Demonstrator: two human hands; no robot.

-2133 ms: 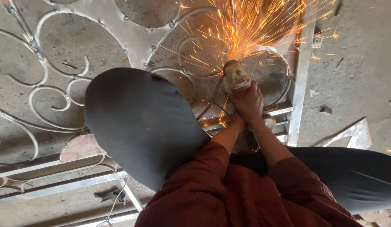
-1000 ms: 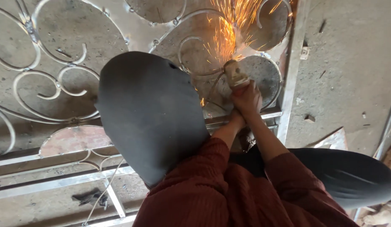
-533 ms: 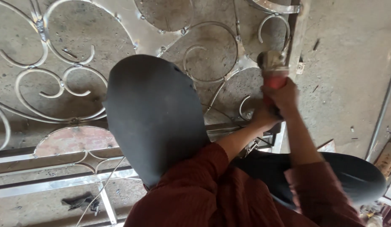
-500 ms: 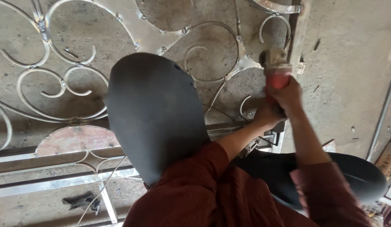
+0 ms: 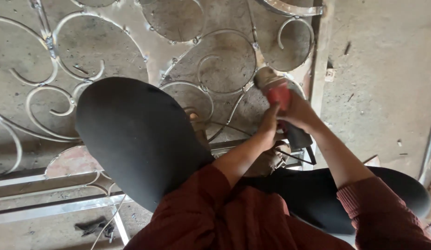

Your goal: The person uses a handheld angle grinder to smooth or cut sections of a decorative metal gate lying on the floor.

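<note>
Head cam: sparks are gone now, both hands, left hand (image 5: 270,121) and right hand (image 5: 300,115), wrapped tight round the red angle grinder (image 5: 276,90), lifted off the scrollwork gate (image 5: 132,28) just beyond them, so grinding's paused.

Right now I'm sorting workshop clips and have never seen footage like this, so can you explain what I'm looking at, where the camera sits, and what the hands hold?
The camera is worn on the person's head and looks straight down, so you see their own body from above: rust-red sleeves, and a bent knee in black trousers filling the middle. Both hands are out in front. The right hand and the left hand together keep a grip on a red and grey power tool, which looks like a hand grinder. No sparks show. Beneath it lies a flat metal grille of curled scrollwork with straight bars, resting on a concrete floor. A thin cable runs across the bars at lower left.
</note>
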